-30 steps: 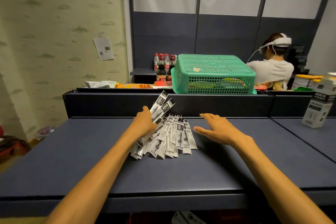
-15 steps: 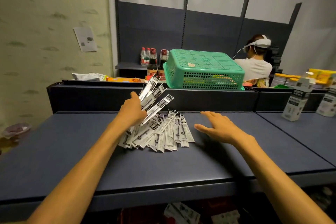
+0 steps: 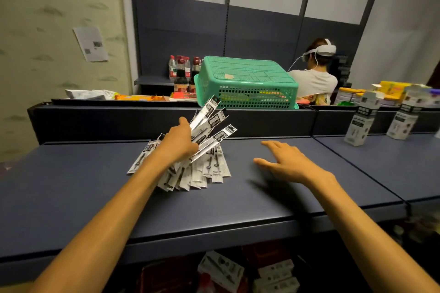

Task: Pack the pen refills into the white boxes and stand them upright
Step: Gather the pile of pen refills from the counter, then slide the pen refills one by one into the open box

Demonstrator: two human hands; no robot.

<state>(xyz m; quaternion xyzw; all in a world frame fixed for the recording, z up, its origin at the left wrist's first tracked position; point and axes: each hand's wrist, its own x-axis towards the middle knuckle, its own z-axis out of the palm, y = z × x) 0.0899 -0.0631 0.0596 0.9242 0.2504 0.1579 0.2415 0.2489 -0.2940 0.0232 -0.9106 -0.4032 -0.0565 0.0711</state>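
The left hand grips a fan of pen refills, its fingers curled round their lower part so the packets slant up past the fingertips, while more refills lie heaped on the dark blue worktop just beneath and beside it. The right hand hovers with fingers spread and holding nothing, possibly brushing the worktop. Two white boxes stand upright well beyond its fingertips, to the right.

Black label print on pen refill packets too blurred to read. Same for white boxes and wall notice.
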